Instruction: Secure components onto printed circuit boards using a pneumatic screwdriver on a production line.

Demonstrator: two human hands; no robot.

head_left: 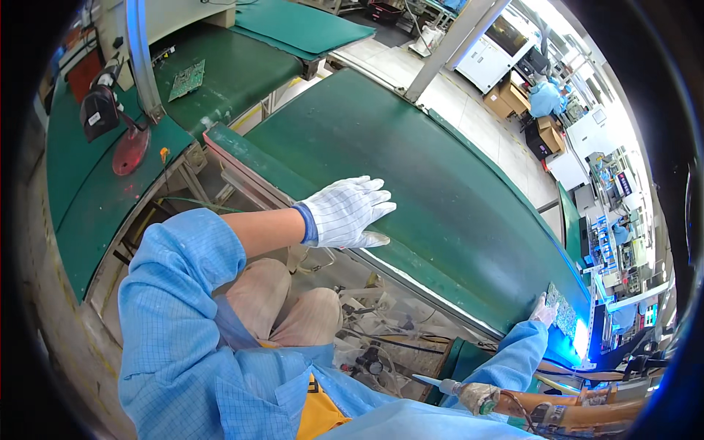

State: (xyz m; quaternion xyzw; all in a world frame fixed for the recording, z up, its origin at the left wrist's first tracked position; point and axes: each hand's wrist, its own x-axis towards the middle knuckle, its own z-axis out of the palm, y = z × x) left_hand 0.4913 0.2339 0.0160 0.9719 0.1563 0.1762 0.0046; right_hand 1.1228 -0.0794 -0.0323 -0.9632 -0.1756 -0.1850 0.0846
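Observation:
My left hand (348,213) wears a white striped glove with a blue cuff. It rests over the near part of the green conveyor belt (411,169), its fingers stretched out and nothing in them. Far to the right, my right hand (543,312) has hold of the near-left edge of a green circuit board (562,309). Its fingers are small and partly hidden by the board. Bright blue light falls on the belt beside that board.
A handheld scanner (100,110) stands at the left on a green table. Another circuit board (188,81) lies on the dark green belt beyond. A metal post (447,55) rises past the far edge. A nozzle on a brown hose (477,396) sits lower right. A co-worker in blue (546,97) is far off.

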